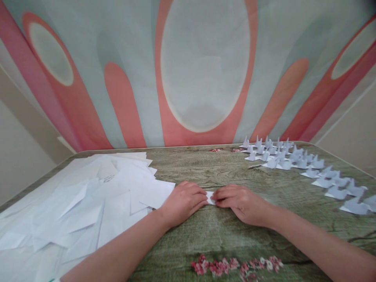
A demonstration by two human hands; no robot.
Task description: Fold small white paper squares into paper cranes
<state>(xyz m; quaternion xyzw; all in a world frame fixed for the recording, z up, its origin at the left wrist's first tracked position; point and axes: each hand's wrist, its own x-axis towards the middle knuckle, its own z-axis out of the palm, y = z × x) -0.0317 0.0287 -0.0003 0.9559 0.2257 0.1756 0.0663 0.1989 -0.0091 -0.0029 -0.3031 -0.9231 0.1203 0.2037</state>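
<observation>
Between my two hands a small folded piece of white paper [210,197] lies on the wood-patterned table [188,168]; only its middle part shows. My left hand [186,199] covers the paper's left end with its fingers pressed together on it. From the other side my right hand [237,201] grips the right end with thumb and fingers. Most of the paper is hidden under the fingertips, so its exact folds cannot be made out.
Loose white paper sheets [117,188] are heaped across the left side, reaching close to my left wrist. Several folded paper birds [282,160] stand in rows along the right and far right edge. A printed pink flower pattern [223,266] marks the near tabletop. Behind rises a patterned backdrop [205,70].
</observation>
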